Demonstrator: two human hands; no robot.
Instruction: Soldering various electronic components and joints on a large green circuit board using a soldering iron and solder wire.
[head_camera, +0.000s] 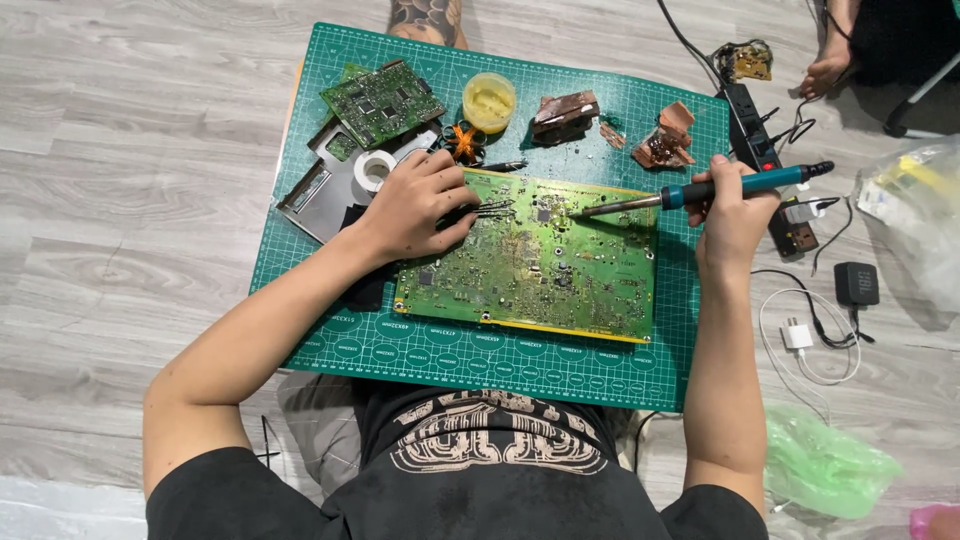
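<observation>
On the green gridded cutting mat spread over the grey wood-look floor, a large green rectangular circuit board lies flat in front of the seated person. The left hand rests on the board's upper left corner with its fingers curled around slim metal tweezers, whose tips point right across the board. The right hand is closed around the teal handle of a soldering iron, held nearly level, its metal tip touching the board near the upper middle. Behind the left hand sit a white roll of tape, a grey metal plate and a smaller green circuit board lying tilted on it. Near the mat's far edge stand a round yellow tub, a small orange-handled tool just beside it, and brown copper-coloured scrap pieces further right. Off the mat to the right lie a black power strip, a white charger with its coiled cable, and a crumpled green plastic bag.
</observation>
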